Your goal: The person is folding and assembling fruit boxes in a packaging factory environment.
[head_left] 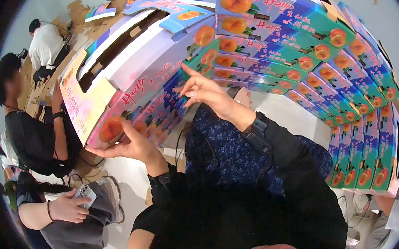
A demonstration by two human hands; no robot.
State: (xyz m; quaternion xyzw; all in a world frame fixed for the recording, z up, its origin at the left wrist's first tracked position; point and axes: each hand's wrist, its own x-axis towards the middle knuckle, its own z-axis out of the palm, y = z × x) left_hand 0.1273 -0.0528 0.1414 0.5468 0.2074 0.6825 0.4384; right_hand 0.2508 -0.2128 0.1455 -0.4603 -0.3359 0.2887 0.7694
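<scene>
A cardboard fruit box (152, 76), pink and blue with peaches printed on it, stands on top of a stack at the left front. Its top has long dark openings. My left hand (137, 149) is at its lower near corner, thumb against the printed side and fingers along the bottom edge. My right hand (209, 95) is raised in front of the stack's right part, index finger extended and the others loosely bent and apart. It holds nothing; whether the index fingertip touches the box I cannot tell.
Tall rows of matching fruit boxes (267, 28) stand ahead and curve round to my right, with more stacked boxes (366, 157) there. At left are a person in black (34, 129), a person holding a phone (86, 196) and a person in white (48, 45) near flattened cardboard (85, 35).
</scene>
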